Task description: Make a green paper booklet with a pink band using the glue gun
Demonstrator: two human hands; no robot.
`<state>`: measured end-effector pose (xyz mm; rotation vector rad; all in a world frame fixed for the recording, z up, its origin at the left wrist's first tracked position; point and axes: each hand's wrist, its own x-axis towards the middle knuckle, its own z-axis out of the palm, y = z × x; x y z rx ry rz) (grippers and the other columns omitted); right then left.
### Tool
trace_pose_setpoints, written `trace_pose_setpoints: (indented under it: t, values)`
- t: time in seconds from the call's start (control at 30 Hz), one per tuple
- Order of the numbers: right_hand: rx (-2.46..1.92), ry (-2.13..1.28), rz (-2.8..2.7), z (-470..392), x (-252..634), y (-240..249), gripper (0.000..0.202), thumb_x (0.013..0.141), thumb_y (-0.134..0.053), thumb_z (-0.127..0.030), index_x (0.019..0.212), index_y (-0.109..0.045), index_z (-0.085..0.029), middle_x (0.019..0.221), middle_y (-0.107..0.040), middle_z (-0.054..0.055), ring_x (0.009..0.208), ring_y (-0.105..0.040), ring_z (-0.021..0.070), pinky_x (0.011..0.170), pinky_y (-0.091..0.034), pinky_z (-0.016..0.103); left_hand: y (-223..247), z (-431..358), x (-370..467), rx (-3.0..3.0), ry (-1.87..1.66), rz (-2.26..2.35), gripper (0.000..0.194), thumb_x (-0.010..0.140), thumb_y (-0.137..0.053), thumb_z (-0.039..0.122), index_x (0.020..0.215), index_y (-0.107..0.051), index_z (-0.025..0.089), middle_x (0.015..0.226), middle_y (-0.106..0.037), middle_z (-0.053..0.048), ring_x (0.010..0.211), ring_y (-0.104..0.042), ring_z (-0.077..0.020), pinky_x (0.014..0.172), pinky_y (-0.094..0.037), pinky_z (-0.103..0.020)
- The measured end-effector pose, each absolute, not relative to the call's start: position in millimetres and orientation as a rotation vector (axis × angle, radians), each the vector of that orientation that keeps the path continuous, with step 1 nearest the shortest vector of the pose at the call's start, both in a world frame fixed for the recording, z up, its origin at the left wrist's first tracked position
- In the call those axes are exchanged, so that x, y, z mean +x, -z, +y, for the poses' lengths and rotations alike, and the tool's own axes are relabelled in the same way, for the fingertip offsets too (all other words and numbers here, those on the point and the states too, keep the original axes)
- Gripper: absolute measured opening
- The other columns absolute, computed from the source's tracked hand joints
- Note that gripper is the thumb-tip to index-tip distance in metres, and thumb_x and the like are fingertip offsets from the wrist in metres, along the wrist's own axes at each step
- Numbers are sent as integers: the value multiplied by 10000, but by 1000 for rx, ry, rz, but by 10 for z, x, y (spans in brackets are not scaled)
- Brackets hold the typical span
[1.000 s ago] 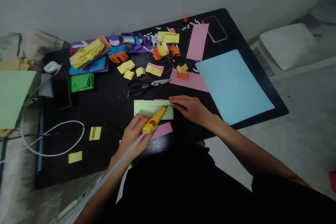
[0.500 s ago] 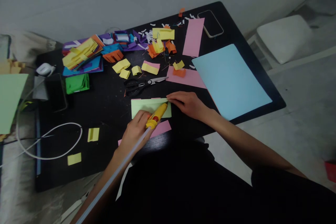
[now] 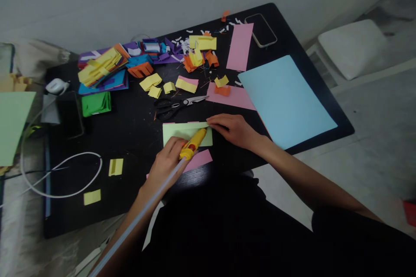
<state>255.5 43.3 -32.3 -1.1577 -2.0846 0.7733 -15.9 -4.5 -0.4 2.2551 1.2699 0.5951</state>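
Observation:
My left hand (image 3: 164, 162) is closed round a yellow glue gun (image 3: 195, 143), with a long translucent glue stick (image 3: 143, 212) running out of its back over my forearm. Beneath the nozzle lies a pale green paper (image 3: 172, 131) on the black table. My right hand (image 3: 232, 130) pinches the top right corner of that paper, its fingertips close to the nozzle. A pink paper strip (image 3: 201, 159) lies partly under my left hand. Just beyond the green paper rests a pair of black-handled scissors (image 3: 183, 103).
Folded paper pieces and scraps cover the far side of the black table (image 3: 136, 138). A large light blue sheet (image 3: 286, 99) lies at right, near a phone (image 3: 261, 30). A white cable (image 3: 97, 177) loops at left beside a dark phone-like object (image 3: 69, 114).
The glue gun's nozzle has shifted slightly left, away from my right fingertips. My right hand keeps its pinch on the paper's corner.

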Motion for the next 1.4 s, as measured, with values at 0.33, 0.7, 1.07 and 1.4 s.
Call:
trace_pose_setpoints:
  t: [0.33, 0.7, 1.07, 1.4]
  values:
    - [-1084, -692, -2160, 405, 2588, 308, 314, 1023, -548, -131, 1246, -757, -208, 1296, -775, 85, 1184, -748, 213, 1034, -631, 414, 110, -119, -284, 2261, -605, 1247, 249, 990, -679, 223, 1237, -648, 227, 1170, -674, -78, 1008, -715, -214, 832, -616, -326]
    - [-976, -407, -2366, 253, 2513, 271, 327, 1043, -517, -159, 1286, -719, -72, 1398, -678, 228, 1325, -647, 325, 1107, -598, 533, 2, -183, -529, 2253, -715, 1286, 200, 963, -689, 179, 1159, -661, 196, 1109, -684, -78, 961, -704, -191, 827, -588, -300]
    - [-1060, -423, -2354, 226, 2401, 287, 333, 1084, -485, -207, 1336, -677, -103, 1289, -672, 205, 1212, -642, 307, 1055, -600, 533, -132, -209, -821, 2185, -782, 1566, 155, 991, -650, 347, 1034, -692, 205, 1080, -730, -72, 978, -725, -220, 869, -590, -331]
    - [-1256, -234, -2417, 30, 2267, 214, 350, 1074, -478, -183, 1332, -665, -38, 1235, -666, 236, 1112, -624, 332, 946, -601, 500, -113, -173, -900, 2076, -800, 1738, 184, 990, -647, 394, 1030, -697, 222, 1072, -734, -43, 978, -722, -214, 859, -571, -317]
